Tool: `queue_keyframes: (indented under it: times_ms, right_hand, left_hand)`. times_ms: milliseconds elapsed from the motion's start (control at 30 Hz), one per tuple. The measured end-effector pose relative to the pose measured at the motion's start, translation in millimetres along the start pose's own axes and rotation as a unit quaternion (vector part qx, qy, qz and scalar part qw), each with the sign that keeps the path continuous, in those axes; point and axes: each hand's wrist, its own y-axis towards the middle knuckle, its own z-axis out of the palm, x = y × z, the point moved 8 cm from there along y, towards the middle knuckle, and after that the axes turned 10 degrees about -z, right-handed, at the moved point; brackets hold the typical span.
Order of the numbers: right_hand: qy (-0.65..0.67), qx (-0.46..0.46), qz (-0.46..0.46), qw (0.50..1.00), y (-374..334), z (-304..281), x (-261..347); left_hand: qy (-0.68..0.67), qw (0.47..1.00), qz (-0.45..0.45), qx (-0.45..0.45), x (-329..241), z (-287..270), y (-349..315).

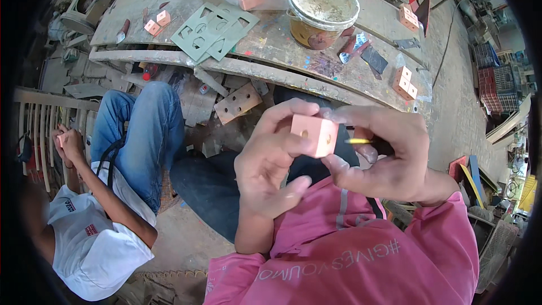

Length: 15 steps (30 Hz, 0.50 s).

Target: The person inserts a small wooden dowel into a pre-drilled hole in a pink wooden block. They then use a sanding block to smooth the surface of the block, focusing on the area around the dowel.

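My left hand (270,161) grips a small salmon-pink block (316,126) with a round hole in each of the two faces toward me. The left fingers wrap its left side, while the thumb stands out below. From the right, my right hand (395,149) curls round the same block, index finger at its top edge and thumb at its lower corner. A slim yellow-tipped thing (359,141) sticks out between the right fingers; its kind cannot be made out. I hold the block above my lap, in front of the worn bench (271,62).
On the bench stand a bucket (323,11) of pale paste, green cut-out templates (212,31), sandpaper pieces (374,59) and more pink blocks (404,83). A holed board (238,103) lies below. At left sits a co-worker in a white shirt (104,248), hands round a small pink piece.
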Motion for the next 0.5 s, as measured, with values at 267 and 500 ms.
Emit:
queue_keyframes:
  times_ms: [267, 500]
  right_hand:
    - [-0.024, 0.083, -0.091, 0.992, 8.7, 4.8, 12.6]
    - [-0.104, 0.115, -0.143, 0.978, 0.9, 0.9, 17.1]
  left_hand:
    - [-0.104, 0.975, -0.195, -0.024, 27.4, -15.2, -9.5]
    - [-0.036, 0.992, -0.115, -0.045, 14.3, -15.2, -8.3]
